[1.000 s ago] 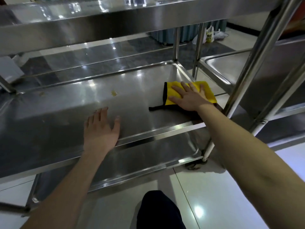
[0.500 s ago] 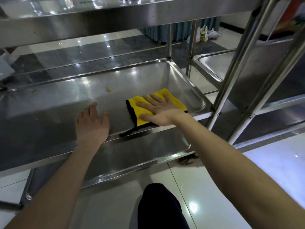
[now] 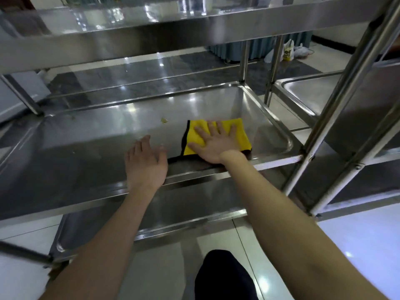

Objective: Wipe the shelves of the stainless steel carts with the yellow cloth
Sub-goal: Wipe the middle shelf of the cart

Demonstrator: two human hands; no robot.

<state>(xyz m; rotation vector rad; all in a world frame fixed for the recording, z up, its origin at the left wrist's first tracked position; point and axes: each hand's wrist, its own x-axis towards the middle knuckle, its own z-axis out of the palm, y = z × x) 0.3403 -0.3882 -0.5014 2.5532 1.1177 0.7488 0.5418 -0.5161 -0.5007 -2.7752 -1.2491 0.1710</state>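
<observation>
The yellow cloth [image 3: 240,135] with a black edge lies flat on the middle shelf [image 3: 86,148] of the stainless steel cart, toward its right end and near the front rim. My right hand [image 3: 216,144] presses down on the cloth, palm flat and fingers spread. My left hand [image 3: 145,165] rests open on the shelf's front edge just left of the cloth, holding nothing. A small yellowish stain [image 3: 164,120] sits on the shelf a little beyond and left of the cloth.
The top shelf [image 3: 173,31] hangs over the work area and a bottom shelf [image 3: 184,204] lies below. A second steel cart [image 3: 303,92] stands close on the right behind slanted posts [image 3: 337,100]. My dark-clothed knee [image 3: 223,276] is over the tiled floor. Plastic bags [image 3: 289,51] lie far back.
My right hand slid the cloth leftward from the shelf's right end toward the stain and the front rim. My left hand stayed on the front edge.
</observation>
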